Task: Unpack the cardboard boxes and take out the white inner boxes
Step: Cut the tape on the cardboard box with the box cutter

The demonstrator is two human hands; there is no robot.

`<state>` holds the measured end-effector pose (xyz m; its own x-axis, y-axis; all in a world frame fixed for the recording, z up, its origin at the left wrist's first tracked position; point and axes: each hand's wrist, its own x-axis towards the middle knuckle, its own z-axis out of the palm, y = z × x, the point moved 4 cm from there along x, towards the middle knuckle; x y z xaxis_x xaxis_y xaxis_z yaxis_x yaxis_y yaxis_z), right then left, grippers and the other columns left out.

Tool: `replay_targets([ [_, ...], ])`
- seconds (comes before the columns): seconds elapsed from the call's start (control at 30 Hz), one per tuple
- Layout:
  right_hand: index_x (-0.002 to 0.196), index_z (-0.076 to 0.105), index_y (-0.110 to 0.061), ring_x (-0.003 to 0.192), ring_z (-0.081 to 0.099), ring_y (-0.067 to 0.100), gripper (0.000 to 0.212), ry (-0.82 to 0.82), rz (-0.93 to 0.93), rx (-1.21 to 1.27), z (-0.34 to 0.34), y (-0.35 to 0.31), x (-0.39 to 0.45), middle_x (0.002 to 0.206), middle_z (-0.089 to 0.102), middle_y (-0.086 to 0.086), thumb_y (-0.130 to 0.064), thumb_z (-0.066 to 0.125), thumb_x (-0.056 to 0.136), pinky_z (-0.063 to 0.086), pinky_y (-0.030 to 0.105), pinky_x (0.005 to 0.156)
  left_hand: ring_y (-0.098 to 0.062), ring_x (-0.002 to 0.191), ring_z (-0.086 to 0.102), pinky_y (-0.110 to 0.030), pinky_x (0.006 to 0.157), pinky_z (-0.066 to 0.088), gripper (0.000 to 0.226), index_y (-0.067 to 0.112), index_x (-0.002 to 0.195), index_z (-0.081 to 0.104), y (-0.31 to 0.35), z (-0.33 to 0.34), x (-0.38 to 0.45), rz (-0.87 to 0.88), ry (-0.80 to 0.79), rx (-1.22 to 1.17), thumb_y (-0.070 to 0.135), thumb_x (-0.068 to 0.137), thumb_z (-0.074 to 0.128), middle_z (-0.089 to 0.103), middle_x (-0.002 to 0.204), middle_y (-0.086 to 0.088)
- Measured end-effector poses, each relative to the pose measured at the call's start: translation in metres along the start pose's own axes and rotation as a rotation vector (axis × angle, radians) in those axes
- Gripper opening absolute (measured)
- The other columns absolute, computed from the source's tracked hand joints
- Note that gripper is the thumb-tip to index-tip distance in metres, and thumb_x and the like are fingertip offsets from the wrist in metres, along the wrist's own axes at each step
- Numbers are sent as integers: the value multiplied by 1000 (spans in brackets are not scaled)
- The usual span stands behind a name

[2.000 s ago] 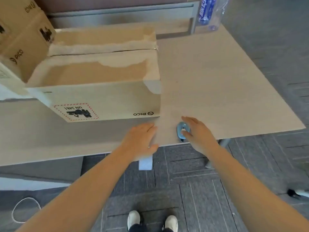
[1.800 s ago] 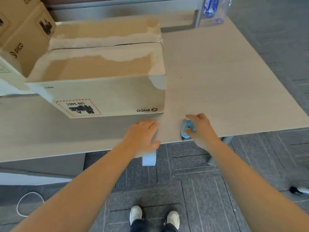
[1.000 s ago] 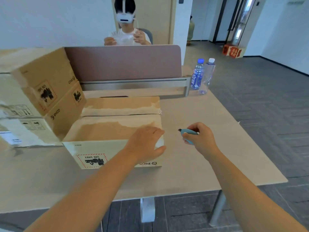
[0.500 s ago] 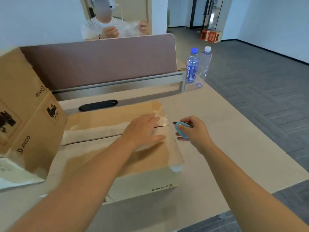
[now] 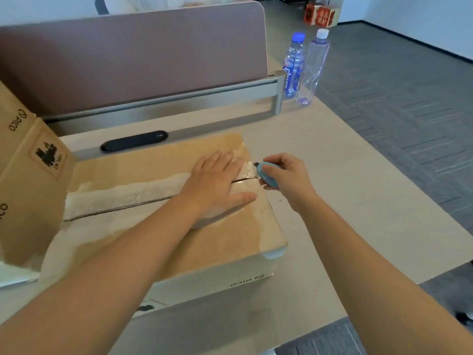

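Note:
A closed brown cardboard box (image 5: 143, 175) with clear tape along its centre seam lies on the table in front of me. My left hand (image 5: 217, 183) rests flat on the box top, fingers straight, over the right end of the seam. My right hand (image 5: 284, 175) grips a small light-blue box cutter (image 5: 266, 175). The cutter's tip sits at the right end of the taped seam. No white inner box is visible.
A stack of brown cardboard boxes (image 5: 23, 175) stands at the left, touching the box. Two plastic water bottles (image 5: 302, 67) stand at the far right by the desk divider (image 5: 128, 55). A black oval grommet (image 5: 134, 140) lies behind the box. The table edge (image 5: 384, 298) runs close on the right.
My right hand picked the blue cutter up from the table edge and brought it to the right end of the seam. My left hand moved from the table onto the box top.

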<state>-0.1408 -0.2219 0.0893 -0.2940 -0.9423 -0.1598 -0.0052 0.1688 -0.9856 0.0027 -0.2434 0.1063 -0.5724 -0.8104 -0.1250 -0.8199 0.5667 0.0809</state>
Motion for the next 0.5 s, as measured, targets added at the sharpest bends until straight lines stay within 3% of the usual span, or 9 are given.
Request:
replay_targets([
  [0.27,97,54,-6,55,57,12,9,-30,-38,-38,0,0,0,76,56,0,-1,51,90,48,14,45,-19,145,1,-37,117,2,82,24,150,9,-2,4,1,1,35,-6,68,84,35,2,158,2],
  [0.4,100,55,-4,56,55,15,11,-93,-43,-88,0,-5,-1,76,55,2,0,50,91,44,13,44,-20,145,2,-37,116,2,98,26,149,10,-3,5,2,-8,39,3,81,68,16,3,158,2],
  [0.5,98,54,-5,54,53,15,10,-132,-51,-127,-1,-8,0,74,54,3,1,49,91,42,16,45,-20,145,1,-37,116,1,87,26,149,8,-3,6,2,-3,32,16,76,81,28,2,158,2],
])
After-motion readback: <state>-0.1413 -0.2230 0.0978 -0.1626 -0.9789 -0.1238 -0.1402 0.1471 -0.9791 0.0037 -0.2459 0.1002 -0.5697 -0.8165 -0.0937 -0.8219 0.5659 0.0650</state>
